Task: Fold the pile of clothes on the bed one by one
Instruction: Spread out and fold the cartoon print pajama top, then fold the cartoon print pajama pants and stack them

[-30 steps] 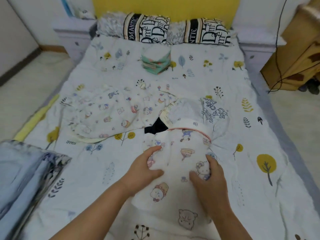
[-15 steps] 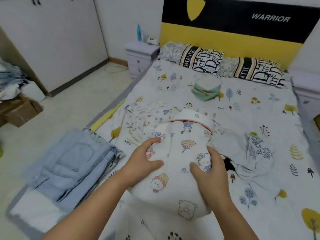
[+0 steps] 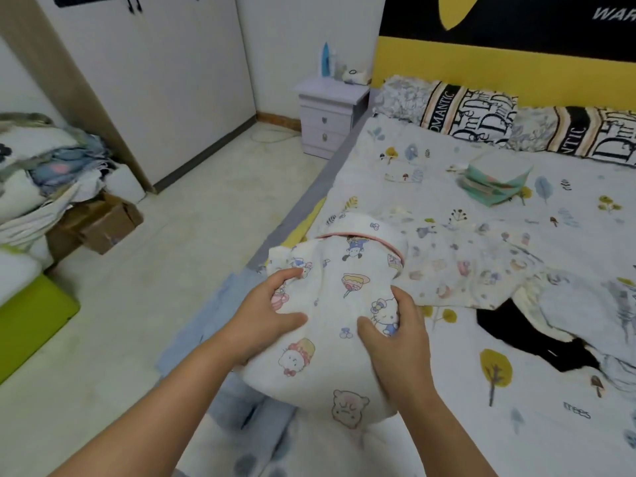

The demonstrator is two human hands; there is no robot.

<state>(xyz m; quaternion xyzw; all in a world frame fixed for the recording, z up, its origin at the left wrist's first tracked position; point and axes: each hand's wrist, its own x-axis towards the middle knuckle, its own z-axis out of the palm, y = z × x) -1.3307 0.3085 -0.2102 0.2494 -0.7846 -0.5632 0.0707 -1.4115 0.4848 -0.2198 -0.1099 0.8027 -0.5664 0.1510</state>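
Above the bed, left hand, right hand, thumbs clamping folded garment, seemingly lifted.

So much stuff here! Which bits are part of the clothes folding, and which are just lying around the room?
Part of the job:
- left hand and right hand, both gripping the folded cartoon-print garment
- unfolded printed clothes on the bed
- folded jeans at the bed's edge

Just lying about:
- pillows
- nightstand
- cardboard box
- green folded bundle
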